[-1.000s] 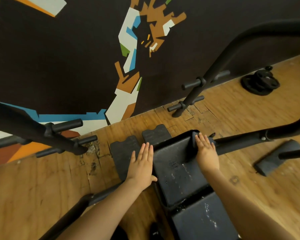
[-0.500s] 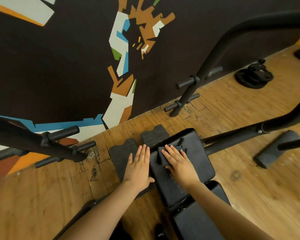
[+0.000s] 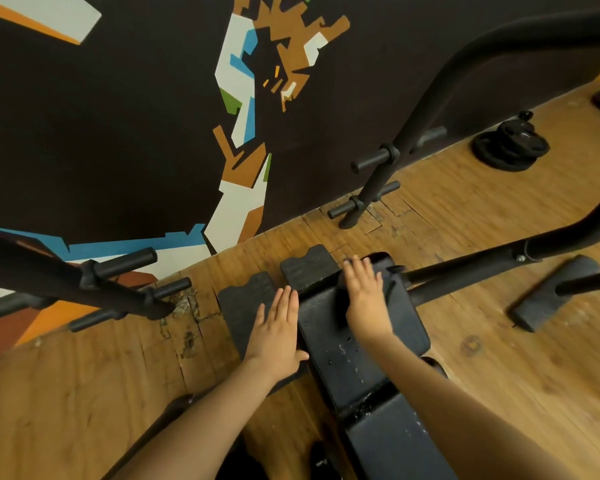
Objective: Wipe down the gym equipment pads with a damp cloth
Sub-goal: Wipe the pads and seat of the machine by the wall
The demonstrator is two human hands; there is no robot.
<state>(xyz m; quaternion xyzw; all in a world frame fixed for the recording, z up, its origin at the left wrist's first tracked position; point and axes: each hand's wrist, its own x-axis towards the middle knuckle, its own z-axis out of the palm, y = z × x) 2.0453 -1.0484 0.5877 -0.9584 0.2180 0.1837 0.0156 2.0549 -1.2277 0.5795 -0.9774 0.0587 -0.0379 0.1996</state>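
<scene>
The right hand (image 3: 362, 299) lay flat on a cloth (image 3: 383, 271) at the far end of the bench pad (image 3: 364, 327), the cloth showing past its fingertips and to its right. Left of that hand, off the pad's left edge, the left hand (image 3: 278, 330) rested flat, partly over a floor mat (image 3: 243, 306). A second mat (image 3: 309, 268) lay just beyond and left of the right hand. Nearer the person, behind the right wrist, came another pad section (image 3: 392, 441). Right of the grip a frame bar (image 3: 465, 268) ran off to the right, a foot block (image 3: 551, 292) further right. Far beyond and right, weight plates (image 3: 510, 147) sat on the floor (image 3: 84, 393) near the wall (image 3: 118, 133)
</scene>
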